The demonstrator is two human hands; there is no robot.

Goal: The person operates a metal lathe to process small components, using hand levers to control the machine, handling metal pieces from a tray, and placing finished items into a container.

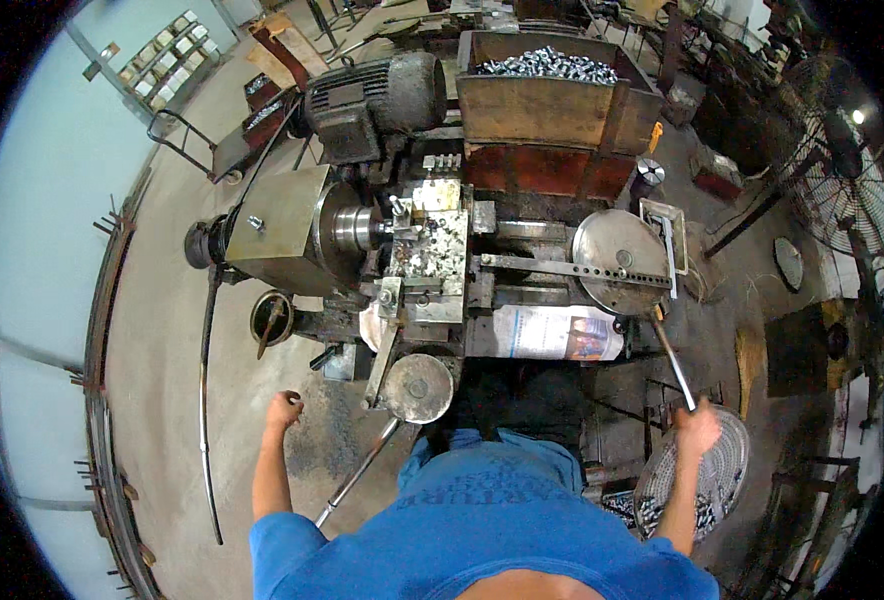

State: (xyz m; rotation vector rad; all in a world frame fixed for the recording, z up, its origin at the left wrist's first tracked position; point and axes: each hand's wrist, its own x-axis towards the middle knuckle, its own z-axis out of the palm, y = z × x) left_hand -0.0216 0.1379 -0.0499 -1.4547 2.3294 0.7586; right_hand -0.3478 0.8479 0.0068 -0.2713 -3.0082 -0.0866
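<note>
Left hand (284,410) curled into a loose fist, holding nothing, hanging free just left of the long lever (360,470) under the lathe (432,250). Right hand (697,425) closed round the end of the slanted handle rod (670,358), above the wire basket (697,480) of small metal parts.

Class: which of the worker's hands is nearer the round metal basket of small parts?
Right. The right hand grips a lever directly above the basket; the left hand hangs far across, empty.
</note>
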